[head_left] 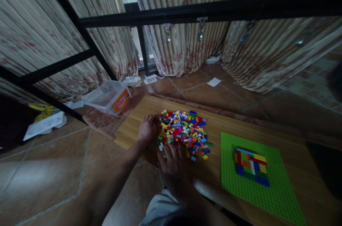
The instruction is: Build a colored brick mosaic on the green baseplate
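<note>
A loose heap of small building bricks (184,131) in many colours lies on the wooden table. At the left edge of the heap is my left hand (148,128), its fingers bent toward the bricks and too dark to make out fully. My right hand (172,158) lies over the near edge of the heap, fingers stretched and slightly apart, touching or just above the bricks. To the right lies a green baseplate (227,169), bearing a roughly square, flat build of coloured bricks (252,167).
The wooden table (213,119) runs from left to right before me. On the floor beyond its left end stands a clear plastic box (104,94) with an orange label. Black metal bars (171,17) cross in front of striped curtains (184,47). Papers lie on the tiles.
</note>
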Available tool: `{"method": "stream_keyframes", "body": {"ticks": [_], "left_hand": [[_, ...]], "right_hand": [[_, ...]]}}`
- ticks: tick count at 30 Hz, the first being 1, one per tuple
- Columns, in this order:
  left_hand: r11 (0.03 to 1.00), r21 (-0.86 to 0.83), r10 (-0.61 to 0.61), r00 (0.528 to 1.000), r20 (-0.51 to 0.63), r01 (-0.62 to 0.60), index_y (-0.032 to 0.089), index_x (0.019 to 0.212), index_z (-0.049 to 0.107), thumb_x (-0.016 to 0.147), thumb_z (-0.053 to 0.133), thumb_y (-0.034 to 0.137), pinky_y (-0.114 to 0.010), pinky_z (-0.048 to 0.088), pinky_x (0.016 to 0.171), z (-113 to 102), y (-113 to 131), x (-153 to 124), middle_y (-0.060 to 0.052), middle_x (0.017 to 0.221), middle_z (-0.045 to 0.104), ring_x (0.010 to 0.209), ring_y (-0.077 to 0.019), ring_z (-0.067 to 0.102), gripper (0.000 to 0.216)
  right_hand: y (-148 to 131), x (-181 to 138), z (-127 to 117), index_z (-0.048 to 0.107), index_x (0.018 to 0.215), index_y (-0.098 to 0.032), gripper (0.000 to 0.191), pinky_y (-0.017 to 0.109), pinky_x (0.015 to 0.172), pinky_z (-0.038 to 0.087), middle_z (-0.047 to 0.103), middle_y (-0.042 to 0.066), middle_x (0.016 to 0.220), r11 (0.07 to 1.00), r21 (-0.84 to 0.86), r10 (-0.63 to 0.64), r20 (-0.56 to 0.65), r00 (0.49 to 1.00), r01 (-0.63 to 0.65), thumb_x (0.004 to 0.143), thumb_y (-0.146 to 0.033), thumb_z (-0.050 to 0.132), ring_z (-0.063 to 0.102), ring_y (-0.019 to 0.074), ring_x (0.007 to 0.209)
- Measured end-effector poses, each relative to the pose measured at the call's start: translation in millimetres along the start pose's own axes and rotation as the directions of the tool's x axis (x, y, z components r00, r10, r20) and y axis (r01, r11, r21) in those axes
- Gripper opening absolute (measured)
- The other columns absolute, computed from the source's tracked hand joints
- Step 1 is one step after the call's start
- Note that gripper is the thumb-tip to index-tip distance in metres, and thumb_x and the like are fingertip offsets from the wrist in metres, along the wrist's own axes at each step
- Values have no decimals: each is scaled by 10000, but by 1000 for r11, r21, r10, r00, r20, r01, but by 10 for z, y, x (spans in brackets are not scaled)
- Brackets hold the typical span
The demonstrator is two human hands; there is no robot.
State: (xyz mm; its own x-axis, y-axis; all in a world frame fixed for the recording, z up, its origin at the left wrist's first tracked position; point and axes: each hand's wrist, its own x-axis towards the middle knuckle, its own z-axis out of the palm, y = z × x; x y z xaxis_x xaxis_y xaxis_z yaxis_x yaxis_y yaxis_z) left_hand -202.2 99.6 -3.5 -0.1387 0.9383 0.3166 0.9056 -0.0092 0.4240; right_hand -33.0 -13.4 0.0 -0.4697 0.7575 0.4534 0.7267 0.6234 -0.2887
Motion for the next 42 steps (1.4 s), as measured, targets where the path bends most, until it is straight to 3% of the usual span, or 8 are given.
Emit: {"method": "stream_keyframes", "body": {"ticks": [9,15,24,28,31,33,36,42], "left_hand": [[1000,-14,-4,1000,5,4,176,1126,669,833,411,64,-364,477,977,-4,12,2,-99,1097,686,1049,-229,598,407],[1000,-2,-9,1000,6,9,181,1125,673,850,410,76,-350,479,970,-1,14,-1,-91,1102,690,1048,-223,600,395],[1000,-15,7,1000,2,-7,171,1123,668,838,398,97,-381,475,966,-9,1,29,-101,1096,688,1039,-245,596,400],[1000,12,10,1000,4,-11,191,1127,667,832,401,108,-378,478,958,-15,-11,51,-88,1091,691,1046,-243,600,406],[999,41,26,1000,4,-26,193,1129,664,839,398,124,-368,481,948,-16,-33,60,-89,1089,692,1051,-245,603,400],[998,54,37,999,6,-38,188,1131,660,842,390,127,-365,482,942,-15,-49,65,-94,1090,691,1054,-247,605,400],[996,74,50,999,14,-51,176,1131,656,830,390,124,-367,484,936,-15,-64,76,-102,1092,689,1052,-255,606,405],[996,84,20,1000,14,-21,201,1091,655,850,399,177,-371,495,916,-27,-41,89,-88,1082,690,1029,-253,615,353]], "right_hand": [[201,156,-127,632,940,-218,142,461,954,348,652,63,892,999,-23,43,46,998,-42,925,-165,502,519,251,908],[302,164,-148,641,1006,-201,150,433,872,367,664,74,909,998,-49,49,80,996,-45,913,-158,532,509,259,897],[292,272,-187,642,846,-197,120,420,815,397,654,88,927,988,-102,131,124,984,-119,904,-148,549,533,259,914],[317,346,-319,624,864,-205,100,385,820,425,663,61,921,985,-35,172,101,980,-170,928,-234,554,556,233,907],[370,343,-487,617,894,-208,139,336,789,450,674,46,893,945,145,283,75,956,-291,958,-246,500,593,202,863],[435,283,-612,622,945,-210,188,297,762,463,685,36,894,861,346,377,54,925,-372,980,-241,441,618,174,835],[583,110,-777,645,1014,-213,250,262,661,472,683,21,827,625,632,530,87,844,-458,982,-323,423,615,144,712],[935,-299,-1015,697,941,-189,383,230,473,411,651,-2,714,27,892,777,265,571,-451,811,-543,629,507,98,514]]}}
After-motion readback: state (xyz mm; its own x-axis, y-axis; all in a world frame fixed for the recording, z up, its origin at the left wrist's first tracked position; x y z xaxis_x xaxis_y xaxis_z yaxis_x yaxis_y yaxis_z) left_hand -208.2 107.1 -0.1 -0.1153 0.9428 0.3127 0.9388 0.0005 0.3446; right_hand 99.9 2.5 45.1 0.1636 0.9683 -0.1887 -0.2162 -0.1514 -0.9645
